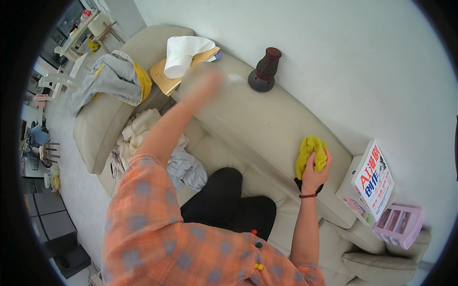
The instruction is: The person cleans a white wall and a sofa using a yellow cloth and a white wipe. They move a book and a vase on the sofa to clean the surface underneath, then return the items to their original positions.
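My right hand grips a yellow-green cloth at the top of the beige leather sofa's backrest; part of a black thing shows beneath this hand. My left hand is strongly blurred over the far part of the backrest, and whether it holds anything cannot be made out. A small white patch shows beside it. Just beyond are a white paper roll and brown paper envelopes. Between my hands, nearer the left, a dark red-brown vase-shaped object stands on the backrest by the wall.
A striped grey cloth with yellow trim hangs over the sofa arm. Crumpled cream clothes and light blue clothes lie on the seat. At the right are a white box, a book with a printed cover and a pink drawer organizer.
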Motion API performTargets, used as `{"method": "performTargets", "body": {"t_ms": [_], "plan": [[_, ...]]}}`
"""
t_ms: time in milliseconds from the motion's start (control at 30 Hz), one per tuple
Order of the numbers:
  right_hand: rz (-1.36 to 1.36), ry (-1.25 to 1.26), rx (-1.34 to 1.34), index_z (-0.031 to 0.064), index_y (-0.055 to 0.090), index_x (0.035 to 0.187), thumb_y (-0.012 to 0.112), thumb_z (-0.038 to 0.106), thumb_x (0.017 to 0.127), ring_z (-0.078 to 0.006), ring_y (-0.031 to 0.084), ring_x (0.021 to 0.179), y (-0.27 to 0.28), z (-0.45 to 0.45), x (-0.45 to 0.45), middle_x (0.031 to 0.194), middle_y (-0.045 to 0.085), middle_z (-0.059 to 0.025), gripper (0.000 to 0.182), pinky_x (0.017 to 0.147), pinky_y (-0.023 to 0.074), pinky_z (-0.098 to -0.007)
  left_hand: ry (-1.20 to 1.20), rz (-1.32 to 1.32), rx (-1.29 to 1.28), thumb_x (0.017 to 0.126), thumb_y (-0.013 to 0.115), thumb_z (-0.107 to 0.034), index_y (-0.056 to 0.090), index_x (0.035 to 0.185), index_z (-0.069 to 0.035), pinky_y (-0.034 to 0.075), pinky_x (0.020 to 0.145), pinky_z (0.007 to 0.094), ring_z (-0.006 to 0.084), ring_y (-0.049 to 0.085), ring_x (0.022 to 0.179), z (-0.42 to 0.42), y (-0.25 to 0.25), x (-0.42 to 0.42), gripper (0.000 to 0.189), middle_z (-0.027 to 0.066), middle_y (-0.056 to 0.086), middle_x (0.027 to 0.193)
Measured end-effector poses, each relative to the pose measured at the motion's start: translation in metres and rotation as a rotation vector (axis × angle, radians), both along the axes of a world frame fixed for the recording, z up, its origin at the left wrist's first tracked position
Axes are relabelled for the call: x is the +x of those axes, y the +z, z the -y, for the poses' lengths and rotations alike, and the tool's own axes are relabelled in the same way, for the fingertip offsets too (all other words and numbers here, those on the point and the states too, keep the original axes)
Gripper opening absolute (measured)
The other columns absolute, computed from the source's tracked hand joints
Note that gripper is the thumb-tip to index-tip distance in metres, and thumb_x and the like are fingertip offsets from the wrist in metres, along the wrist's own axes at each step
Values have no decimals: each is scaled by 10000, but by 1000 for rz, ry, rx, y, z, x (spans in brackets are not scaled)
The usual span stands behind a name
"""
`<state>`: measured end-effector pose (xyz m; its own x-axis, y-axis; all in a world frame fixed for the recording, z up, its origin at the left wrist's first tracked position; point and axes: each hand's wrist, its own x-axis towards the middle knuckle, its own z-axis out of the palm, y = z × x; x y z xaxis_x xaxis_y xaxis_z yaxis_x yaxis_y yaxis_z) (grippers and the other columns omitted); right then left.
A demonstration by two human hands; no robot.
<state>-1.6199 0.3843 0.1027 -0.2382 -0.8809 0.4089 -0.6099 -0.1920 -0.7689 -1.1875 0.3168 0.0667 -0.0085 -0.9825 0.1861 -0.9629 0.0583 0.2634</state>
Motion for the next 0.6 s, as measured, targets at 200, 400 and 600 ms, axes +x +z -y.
{"method": "performTargets", "body": {"t_ms": [200,400,600], "plan": [[-22,-20,37,74,553,1179,653,147,865,-231,636,969,0,-1,-3,1079,645,-110,337,838,493,-325,109,-232,-88,801,541,-18,596,931,-66,492,766,396,272,607,892,-16,12,-101,149,130,612,943],[-67,-12,-4,81,559,1165,661,149,854,-243,642,954,4,1,-5,1078,648,-108,335,818,499,-329,-191,-259,-84,727,558,31,618,893,-102,490,802,436,293,585,973,-24,11,-135,221,94,611,978],[-8,6,-3,98,563,1163,675,147,833,-273,657,912,0,0,0,1059,658,-113,351,782,511,-338,144,20,-72,798,567,-35,636,1007,-102,485,756,435,318,585,906,15,38,-21,230,106,574,969]]}}
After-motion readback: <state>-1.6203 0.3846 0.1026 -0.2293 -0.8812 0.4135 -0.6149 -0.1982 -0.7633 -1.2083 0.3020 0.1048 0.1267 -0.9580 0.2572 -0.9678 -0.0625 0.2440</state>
